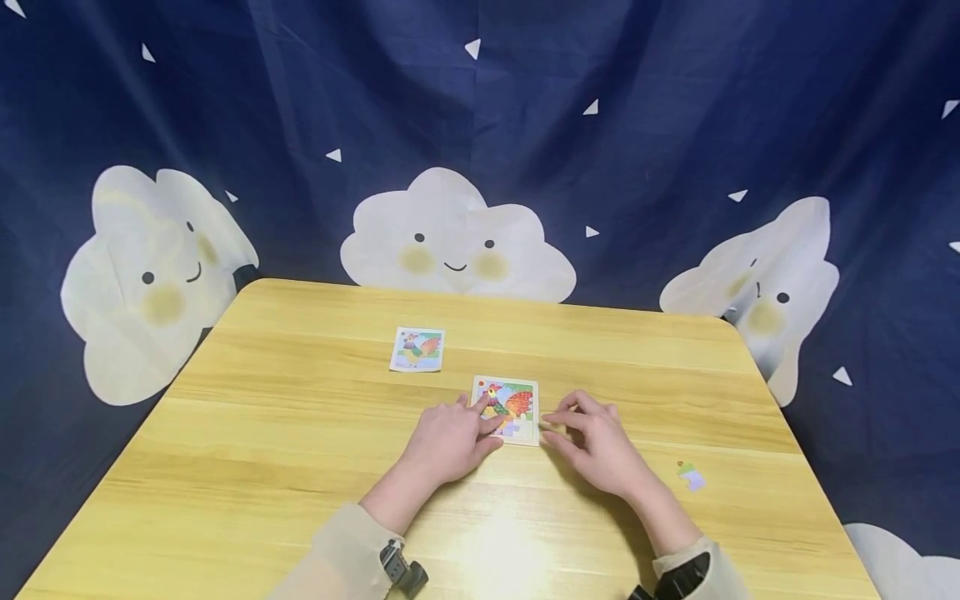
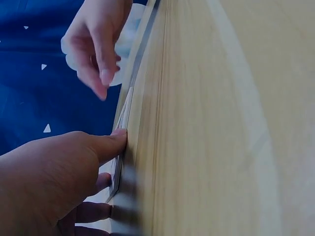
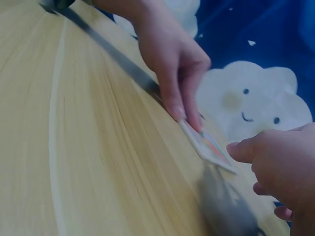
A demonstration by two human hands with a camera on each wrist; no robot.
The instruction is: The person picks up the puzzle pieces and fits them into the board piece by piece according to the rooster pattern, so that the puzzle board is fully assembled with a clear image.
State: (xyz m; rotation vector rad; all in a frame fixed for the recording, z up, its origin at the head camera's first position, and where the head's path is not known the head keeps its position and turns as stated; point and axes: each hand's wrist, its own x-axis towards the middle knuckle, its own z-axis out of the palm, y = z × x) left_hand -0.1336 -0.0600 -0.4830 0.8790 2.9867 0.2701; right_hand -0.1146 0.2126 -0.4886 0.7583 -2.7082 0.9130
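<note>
A square rooster jigsaw puzzle (image 1: 517, 402) in a pale frame lies flat on the table. My left hand (image 1: 452, 442) rests over its left side, fingers laid on the picture and thumb at the near edge. In the left wrist view, that thumb (image 2: 110, 145) touches the frame's edge. Just beyond the puzzle's right edge is my right hand (image 1: 596, 446), its thumb and fingers loosely bent and apart. Nothing shows between them. In the right wrist view the right hand (image 3: 280, 162) is clear of the frame. My left fingers hide part of the picture.
A loose green and lilac puzzle piece (image 1: 692, 477) lies to the right of my right hand. Farther back on the left lies a matching rooster picture card (image 1: 417, 350). Behind the wooden table (image 1: 300, 467) hangs a dark blue curtain (image 1: 525, 108) with clouds.
</note>
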